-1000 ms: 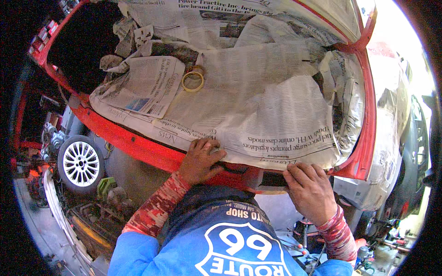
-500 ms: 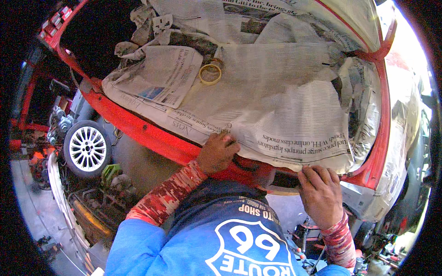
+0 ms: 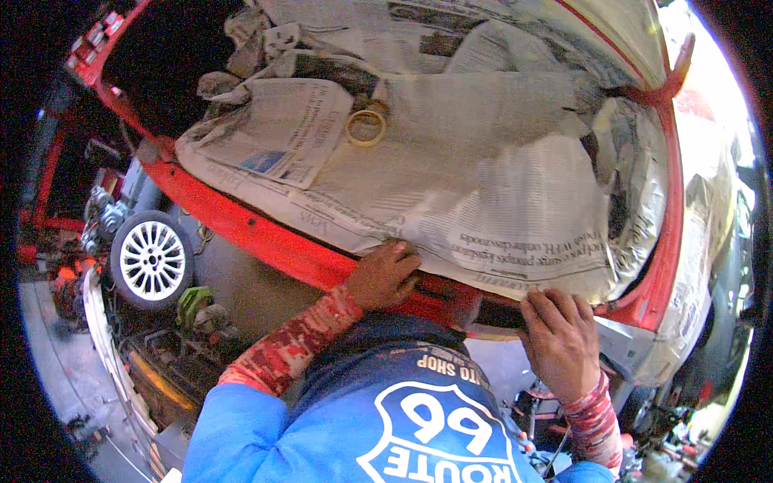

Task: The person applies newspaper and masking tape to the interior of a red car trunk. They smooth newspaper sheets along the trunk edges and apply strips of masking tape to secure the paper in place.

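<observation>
Sheets of newspaper (image 3: 515, 201) cover the inside of a red-framed car opening, their front border lying along the red sill (image 3: 233, 221). My left hand (image 3: 385, 275) is at the middle of that border, its fingers curled and closed on the paper's edge. Further right, my right hand (image 3: 561, 342) pinches the same edge near the sheet's front corner; the thumb is mostly hidden. Between both hands the paper's edge hangs slightly over the sill. A yellowish roll of masking tape (image 3: 351, 127) lies on the newspaper, farther in and left of centre.
A wheel (image 3: 153, 259) with a white multi-spoke rim stands at the left, near greasy machine parts (image 3: 165, 362). Paper-covered bodywork (image 3: 696, 233) is beyond the right side of the red frame. Assorted tools and parts lie on the floor at lower right.
My left hand has come slightly down toward me at the newspaper's edge. My right hand stays nearly in place. The tape roll still lies on the paper.
</observation>
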